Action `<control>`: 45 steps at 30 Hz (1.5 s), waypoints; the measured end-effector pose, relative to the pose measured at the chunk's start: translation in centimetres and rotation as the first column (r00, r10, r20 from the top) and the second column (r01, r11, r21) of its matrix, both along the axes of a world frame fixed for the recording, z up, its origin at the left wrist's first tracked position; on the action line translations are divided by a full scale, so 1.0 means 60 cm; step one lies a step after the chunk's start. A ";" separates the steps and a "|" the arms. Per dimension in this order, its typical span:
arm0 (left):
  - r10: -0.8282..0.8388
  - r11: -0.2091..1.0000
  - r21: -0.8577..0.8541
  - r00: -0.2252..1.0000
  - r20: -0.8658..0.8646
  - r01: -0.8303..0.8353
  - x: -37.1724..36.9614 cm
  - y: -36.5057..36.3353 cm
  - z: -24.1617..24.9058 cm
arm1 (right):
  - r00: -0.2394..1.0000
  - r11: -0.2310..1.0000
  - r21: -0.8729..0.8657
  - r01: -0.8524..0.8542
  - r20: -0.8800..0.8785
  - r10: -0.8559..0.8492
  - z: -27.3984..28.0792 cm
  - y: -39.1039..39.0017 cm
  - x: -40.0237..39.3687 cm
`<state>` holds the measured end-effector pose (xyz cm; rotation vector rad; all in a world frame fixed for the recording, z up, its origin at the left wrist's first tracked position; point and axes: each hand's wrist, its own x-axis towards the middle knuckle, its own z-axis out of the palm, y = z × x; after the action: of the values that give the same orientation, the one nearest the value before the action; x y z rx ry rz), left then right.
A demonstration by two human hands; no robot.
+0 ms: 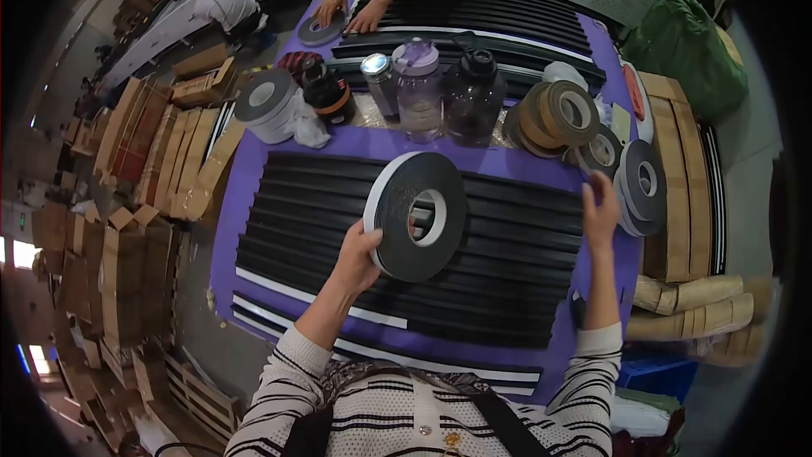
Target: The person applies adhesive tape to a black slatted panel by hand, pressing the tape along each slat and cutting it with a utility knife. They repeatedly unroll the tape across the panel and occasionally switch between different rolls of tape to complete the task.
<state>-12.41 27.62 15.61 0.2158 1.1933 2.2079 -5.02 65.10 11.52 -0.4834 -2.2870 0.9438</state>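
The left hand (359, 258) grips the lower edge of a large round roll of black foam tape with a white core (416, 214), holding it upright above the black ribbed strips (338, 220) on the purple table (245, 173). To its right, the right hand (601, 211) is spread, holding nothing, fingertips beside a stack of smaller black tape rolls (643, 186). Beyond both hands stand three plastic bottles (420, 89).

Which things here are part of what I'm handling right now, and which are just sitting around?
In hand:
- black tape roll, held by left hand
- black strips on the purple table
- right hand, at the strips' far end

Lying about:
- water bottles
- brown tape rolls
- spare black rolls
- cardboard stacks
- green bag
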 end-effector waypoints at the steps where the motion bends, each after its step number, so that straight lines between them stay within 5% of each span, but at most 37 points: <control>1: 0.020 1.000 0.001 1.000 0.013 -0.020 0.006 -0.006 -0.004 | 0.989 0.978 -0.145 -0.148 -0.048 0.142 0.027 -0.101 0.004; 4: 0.179 0.981 0.037 0.966 0.185 -0.189 0.027 -0.015 -0.005 | 0.790 0.794 -0.053 -0.605 -0.166 0.590 0.056 -0.308 0.023; 6: 0.220 0.971 0.045 0.952 0.211 -0.235 0.044 -0.028 0.018 | 0.774 0.712 -0.304 -0.633 -0.249 0.582 0.053 -0.379 0.036; 7: 0.249 0.962 0.052 0.940 0.232 -0.268 0.048 -0.037 0.032 | 0.765 0.708 -0.290 -0.644 -0.260 0.589 0.057 -0.394 0.041; 9: 0.257 0.958 0.061 0.934 0.246 -0.280 0.055 -0.062 0.032 | 0.793 0.775 -0.182 -0.606 -0.218 0.569 0.074 -0.427 0.045; 13: 0.267 0.956 0.046 0.925 0.271 -0.290 0.077 -0.081 0.044 | 0.695 0.683 0.134 -0.718 0.066 0.716 0.101 -0.470 0.058; 16: 0.141 0.986 0.041 0.952 0.273 -0.159 0.092 -0.105 0.040 | 0.625 0.714 -0.158 -0.682 0.381 0.681 0.119 -0.492 0.070; 18: 0.021 0.988 -0.152 0.987 0.156 0.003 0.096 -0.128 0.033 | 0.576 0.653 -0.387 -0.651 0.309 0.757 0.100 -0.508 0.084; 20: -0.055 0.930 -0.367 0.983 -0.175 -0.013 0.101 -0.157 0.022 | 0.594 0.625 -0.458 -0.633 0.231 0.771 0.091 -0.533 0.101; 21: -0.104 0.893 -0.446 0.935 -0.338 -0.061 0.104 -0.170 0.026 | 0.666 0.658 -0.536 -0.530 0.217 0.713 0.090 -0.551 0.108; 22: -0.013 0.782 -0.451 0.712 -0.702 -0.431 0.122 -0.177 0.028 | 0.731 0.672 -0.612 -0.417 0.213 0.648 0.090 -0.568 0.116; 24: -0.040 0.784 -0.382 0.575 -0.817 -0.489 0.143 -0.206 0.048 | 0.758 0.709 -0.610 -0.354 0.256 0.600 0.102 -0.589 0.119; 26: -0.125 0.833 -0.400 0.575 -0.808 -0.381 0.148 -0.230 0.038 | 0.752 0.732 -0.605 -0.315 0.311 0.581 0.099 -0.611 0.124; 28: -0.221 0.847 -0.362 0.362 -0.906 -0.389 0.138 -0.249 0.033 | 0.757 0.718 -0.620 -0.316 0.291 0.584 0.099 -0.630 0.128; 29: -0.222 0.848 -0.364 0.366 -0.904 -0.385 0.131 -0.257 0.032 | 0.744 0.739 -0.583 -0.339 0.315 0.590 0.096 -0.638 0.131; 35: -0.331 0.761 -0.296 0.047 -0.943 -0.577 0.115 -0.295 0.019 | 0.735 0.779 -0.559 -0.284 0.395 0.552 0.093 -0.688 0.130; 37: -0.253 0.749 -0.269 0.114 -0.961 -0.606 0.107 -0.308 0.018 | 0.740 0.772 -0.570 -0.281 0.384 0.553 0.084 -0.708 0.130; 39: -0.089 0.727 -0.258 0.285 -0.954 -0.637 0.102 -0.324 0.007 | 0.857 0.888 -0.351 -0.297 0.312 0.411 0.077 -0.724 0.134; 41: -0.002 0.783 -0.459 0.736 -0.677 -0.420 0.116 -0.353 -0.012 | 0.876 0.927 -0.229 -0.297 0.321 0.360 0.051 -0.723 0.139; 42: -0.001 0.874 -0.419 0.862 -0.507 -0.245 0.123 -0.368 -0.022 | 0.877 0.944 -0.150 -0.292 0.351 0.327 0.045 -0.726 0.148; 45: -0.009 0.992 -0.129 0.995 -0.102 -0.004 0.160 -0.388 -0.027 | 0.914 0.963 -0.036 -0.268 0.308 0.266 0.009 -0.748 0.180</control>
<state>-2.81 4.37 14.00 0.2795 1.3848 2.1302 5.81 20.22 12.08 -0.3388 -2.6929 1.0512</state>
